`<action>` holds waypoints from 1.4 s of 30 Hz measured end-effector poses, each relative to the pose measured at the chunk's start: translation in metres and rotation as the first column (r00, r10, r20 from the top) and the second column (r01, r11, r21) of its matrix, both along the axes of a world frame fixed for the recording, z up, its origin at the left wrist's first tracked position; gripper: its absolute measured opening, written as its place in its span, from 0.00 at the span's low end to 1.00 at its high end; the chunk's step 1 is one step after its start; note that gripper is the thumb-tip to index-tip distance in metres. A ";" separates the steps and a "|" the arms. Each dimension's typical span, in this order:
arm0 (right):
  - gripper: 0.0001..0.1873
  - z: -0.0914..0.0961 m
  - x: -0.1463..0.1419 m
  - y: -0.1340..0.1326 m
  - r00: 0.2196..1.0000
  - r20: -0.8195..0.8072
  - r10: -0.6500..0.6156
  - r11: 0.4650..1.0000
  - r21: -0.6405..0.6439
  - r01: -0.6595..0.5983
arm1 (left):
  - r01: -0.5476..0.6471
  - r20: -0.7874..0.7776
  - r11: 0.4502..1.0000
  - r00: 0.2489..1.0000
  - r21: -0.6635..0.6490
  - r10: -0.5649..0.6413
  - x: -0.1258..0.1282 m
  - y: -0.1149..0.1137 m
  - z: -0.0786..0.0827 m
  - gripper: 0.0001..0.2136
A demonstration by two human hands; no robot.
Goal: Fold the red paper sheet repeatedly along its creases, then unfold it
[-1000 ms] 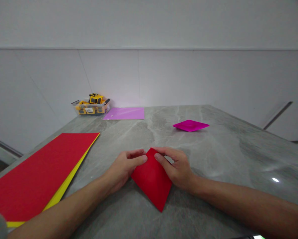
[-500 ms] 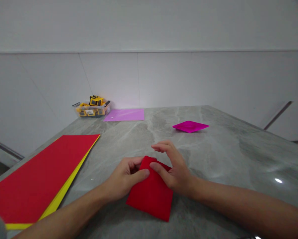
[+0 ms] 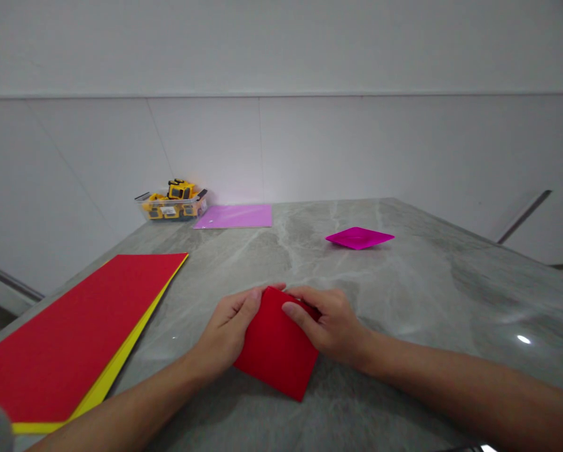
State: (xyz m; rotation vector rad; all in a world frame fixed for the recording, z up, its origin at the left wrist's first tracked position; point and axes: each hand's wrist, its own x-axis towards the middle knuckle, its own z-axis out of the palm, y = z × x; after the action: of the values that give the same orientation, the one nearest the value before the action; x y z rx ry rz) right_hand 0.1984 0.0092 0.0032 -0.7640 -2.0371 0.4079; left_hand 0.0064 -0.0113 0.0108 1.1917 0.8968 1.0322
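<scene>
A folded piece of red paper [image 3: 281, 351] is held between both hands, low in the middle of the head view. My left hand [image 3: 231, 326] grips its upper left edge, thumb along the front and fingers behind. On the upper right edge, my right hand [image 3: 326, 317] is closed, its thumb pressed on the front face. The fingers behind the paper are partly hidden. Farther off to the right, a magenta folded paper boat [image 3: 359, 238] rests on the table.
At the left lies a stack of red and yellow paper sheets [image 3: 88, 320]. Toward the back, a clear plastic box [image 3: 171, 207] of yellow toy vehicles stands beside a pack of purple paper [image 3: 236, 216]. All rest on a grey marbled table [image 3: 432, 301] against a white wall.
My right fingers, raised before, have come down behind the paper's edge. My left thumb has slid to the upper left edge. The red paper has turned slightly and shifted up.
</scene>
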 end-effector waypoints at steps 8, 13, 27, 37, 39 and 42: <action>0.18 0.000 0.001 -0.002 0.986 -0.073 0.149 0.966 0.224 -0.129 | -0.061 0.016 0.996 0.998 -0.069 0.063 0.003 -0.003 -0.006 0.25; 0.21 0.002 0.001 -0.003 0.984 -0.024 0.174 0.956 0.246 -0.163 | -0.004 0.031 0.991 0.999 -0.135 0.009 0.002 -0.005 0.000 0.27; 0.24 0.003 0.002 -0.008 0.977 -0.005 0.211 0.944 0.259 -0.203 | 0.035 0.095 0.989 0.995 -0.141 -0.022 0.001 -0.008 0.004 0.23; 0.15 0.004 -0.003 -0.005 0.969 -0.087 0.230 0.972 -0.020 -0.232 | -0.082 -0.231 0.984 0.966 0.160 0.118 0.002 -0.004 0.002 0.16; 0.13 0.005 -0.003 -0.003 0.979 -0.104 0.177 0.971 -0.144 -0.191 | -0.090 -0.292 0.965 0.943 0.248 0.163 0.002 -0.005 0.003 0.16; 0.13 0.004 -0.004 0.002 0.982 -0.173 0.072 0.892 -0.430 -0.141 | -0.178 -0.345 0.905 0.882 0.387 0.321 0.002 -0.003 0.006 0.15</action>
State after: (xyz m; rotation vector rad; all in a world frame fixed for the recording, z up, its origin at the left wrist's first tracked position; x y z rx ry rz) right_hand 0.1949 0.0113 0.0077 -0.8594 -1.8650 0.9886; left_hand 0.0083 -0.0147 0.0165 1.6565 1.2562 1.2123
